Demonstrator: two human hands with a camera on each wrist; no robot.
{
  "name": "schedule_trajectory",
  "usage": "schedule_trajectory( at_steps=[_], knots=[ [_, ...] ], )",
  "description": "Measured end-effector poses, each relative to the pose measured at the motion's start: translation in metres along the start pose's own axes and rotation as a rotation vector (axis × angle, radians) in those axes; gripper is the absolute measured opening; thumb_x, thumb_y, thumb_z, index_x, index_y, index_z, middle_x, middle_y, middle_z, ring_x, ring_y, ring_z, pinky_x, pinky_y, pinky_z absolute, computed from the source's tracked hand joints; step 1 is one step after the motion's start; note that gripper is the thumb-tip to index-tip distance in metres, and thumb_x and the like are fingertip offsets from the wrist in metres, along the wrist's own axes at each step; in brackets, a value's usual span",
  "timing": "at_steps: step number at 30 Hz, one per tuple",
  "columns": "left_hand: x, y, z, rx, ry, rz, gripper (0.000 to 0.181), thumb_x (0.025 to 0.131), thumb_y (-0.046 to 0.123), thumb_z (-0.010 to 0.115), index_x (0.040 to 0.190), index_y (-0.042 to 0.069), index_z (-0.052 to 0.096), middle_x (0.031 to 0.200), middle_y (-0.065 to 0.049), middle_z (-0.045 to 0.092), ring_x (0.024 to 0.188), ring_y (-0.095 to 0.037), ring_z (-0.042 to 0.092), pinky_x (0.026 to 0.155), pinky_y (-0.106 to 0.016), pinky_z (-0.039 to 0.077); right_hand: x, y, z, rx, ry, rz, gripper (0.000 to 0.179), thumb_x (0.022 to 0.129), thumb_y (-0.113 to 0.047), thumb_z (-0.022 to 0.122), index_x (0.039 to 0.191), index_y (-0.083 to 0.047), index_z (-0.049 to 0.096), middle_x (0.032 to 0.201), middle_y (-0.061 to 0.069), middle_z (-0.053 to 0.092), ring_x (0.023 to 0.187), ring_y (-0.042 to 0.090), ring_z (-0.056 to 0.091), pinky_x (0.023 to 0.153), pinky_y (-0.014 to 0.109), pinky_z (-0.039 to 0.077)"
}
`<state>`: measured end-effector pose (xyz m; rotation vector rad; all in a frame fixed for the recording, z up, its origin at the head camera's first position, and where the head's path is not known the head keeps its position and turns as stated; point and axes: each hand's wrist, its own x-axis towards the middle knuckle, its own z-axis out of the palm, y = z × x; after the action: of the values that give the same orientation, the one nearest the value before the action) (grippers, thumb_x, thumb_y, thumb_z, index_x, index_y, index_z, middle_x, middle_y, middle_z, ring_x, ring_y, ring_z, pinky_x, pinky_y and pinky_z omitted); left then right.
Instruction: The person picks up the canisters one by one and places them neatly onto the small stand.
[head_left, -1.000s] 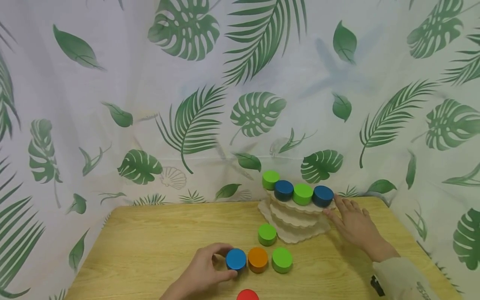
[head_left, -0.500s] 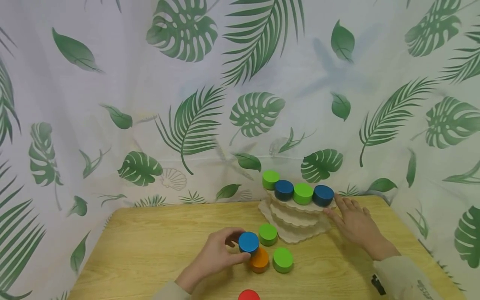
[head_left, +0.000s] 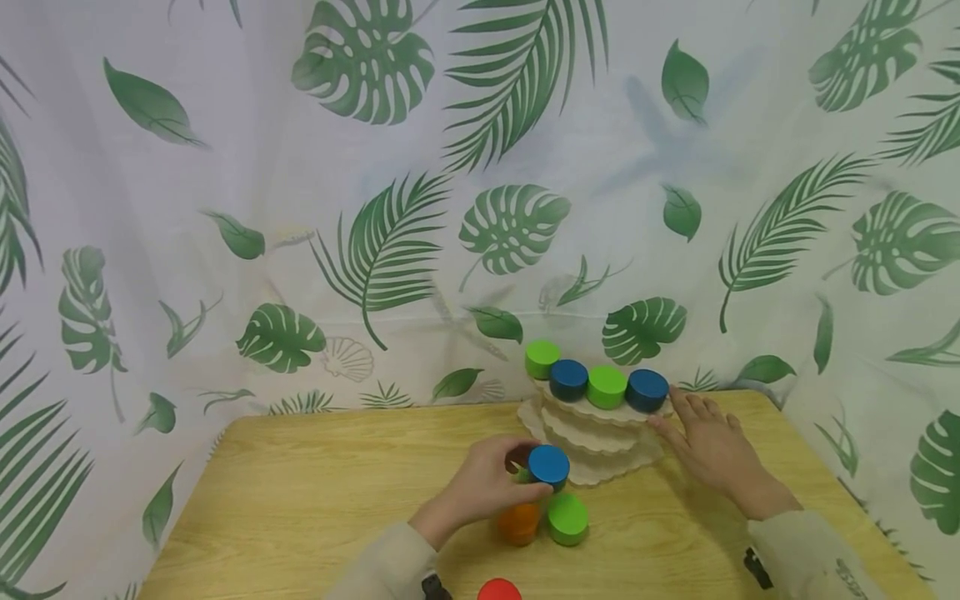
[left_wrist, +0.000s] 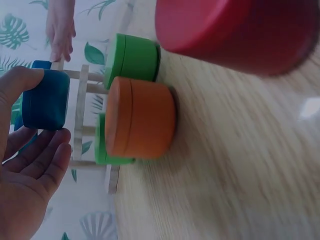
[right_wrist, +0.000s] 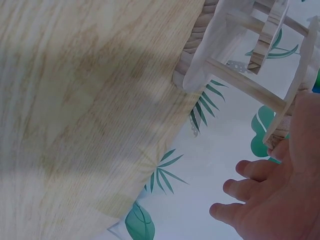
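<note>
My left hand (head_left: 487,483) holds a blue wooden cylinder (head_left: 549,465) between thumb and fingers, raised above the table. A green cylinder (head_left: 567,518) and an orange cylinder (head_left: 518,527) stand below it on the table. Another green cylinder (left_wrist: 101,145) is mostly hidden by the left hand in the head view. My right hand (head_left: 712,446) grips the right end of the top tier of a curved wooden stand (head_left: 592,475) with thumb and index finger; the other fingers stretch out loosely. On that tier sit green and dark blue cylinders (head_left: 647,389) in turn.
A red cylinder (head_left: 499,590) stands at the near edge of the head view, close to the left wrist. The wooden table (head_left: 315,475) reaches back to a leaf-printed curtain (head_left: 420,275) behind the stand.
My left hand has lifted the blue cylinder from beside the orange one and carried it right and away from me, towards the stand. The right hand has stayed at the stand's end.
</note>
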<state>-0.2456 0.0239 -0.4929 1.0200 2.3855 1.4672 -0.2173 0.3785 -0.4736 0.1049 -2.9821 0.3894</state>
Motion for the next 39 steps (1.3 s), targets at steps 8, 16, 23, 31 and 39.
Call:
schedule_trajectory(
  at_steps=[8, 16, 23, 31, 39],
  knots=[
    [0.023, 0.010, 0.014, 0.026, -0.031, -0.017, 0.049, 0.087, 0.029, 0.088, 0.130, 0.014, 0.071, 0.111, 0.005, 0.075, 0.098, -0.002, 0.065, 0.088, -0.026, 0.058, 0.000, 0.000, -0.001, -0.004, -0.001, 0.001, 0.080, 0.112, -0.054, 0.039, 0.162, 0.008, 0.028, 0.155, 0.043, 0.040, 0.142, 0.069, 0.033, 0.107, 0.085, 0.027],
    [0.041, 0.014, 0.024, 0.029, -0.035, -0.039, 0.048, 0.087, 0.027, 0.088, 0.130, 0.015, 0.071, 0.112, 0.005, 0.074, 0.100, -0.004, 0.066, 0.084, -0.017, 0.053, -0.001, 0.000, -0.002, -0.004, 0.002, 0.002, 0.079, 0.112, -0.054, 0.039, 0.162, 0.007, 0.028, 0.155, 0.043, 0.040, 0.142, 0.069, 0.033, 0.108, 0.084, 0.027],
    [0.049, 0.013, 0.031, 0.015, -0.026, -0.069, 0.050, 0.087, 0.027, 0.088, 0.132, 0.010, 0.070, 0.112, 0.002, 0.075, 0.100, -0.005, 0.066, 0.085, -0.019, 0.053, -0.002, 0.000, -0.003, 0.009, -0.002, 0.001, 0.079, 0.112, -0.053, 0.039, 0.162, 0.007, 0.029, 0.156, 0.043, 0.039, 0.142, 0.069, 0.032, 0.108, 0.085, 0.026],
    [0.056, 0.011, 0.039, 0.048, -0.002, -0.045, 0.052, 0.088, 0.026, 0.087, 0.132, 0.006, 0.070, 0.114, -0.004, 0.075, 0.101, -0.009, 0.067, 0.084, -0.017, 0.052, -0.001, 0.000, -0.001, 0.012, -0.010, 0.011, 0.080, 0.112, -0.054, 0.039, 0.162, 0.007, 0.028, 0.156, 0.043, 0.038, 0.143, 0.069, 0.031, 0.109, 0.085, 0.025],
    [0.060, 0.014, 0.046, 0.038, 0.036, -0.046, 0.050, 0.088, 0.025, 0.088, 0.133, 0.009, 0.072, 0.116, -0.003, 0.076, 0.099, -0.009, 0.067, 0.082, -0.017, 0.053, -0.001, -0.001, -0.002, 0.005, -0.011, 0.011, 0.079, 0.112, -0.054, 0.039, 0.162, 0.007, 0.028, 0.156, 0.043, 0.039, 0.143, 0.068, 0.032, 0.108, 0.085, 0.026]
  ],
)
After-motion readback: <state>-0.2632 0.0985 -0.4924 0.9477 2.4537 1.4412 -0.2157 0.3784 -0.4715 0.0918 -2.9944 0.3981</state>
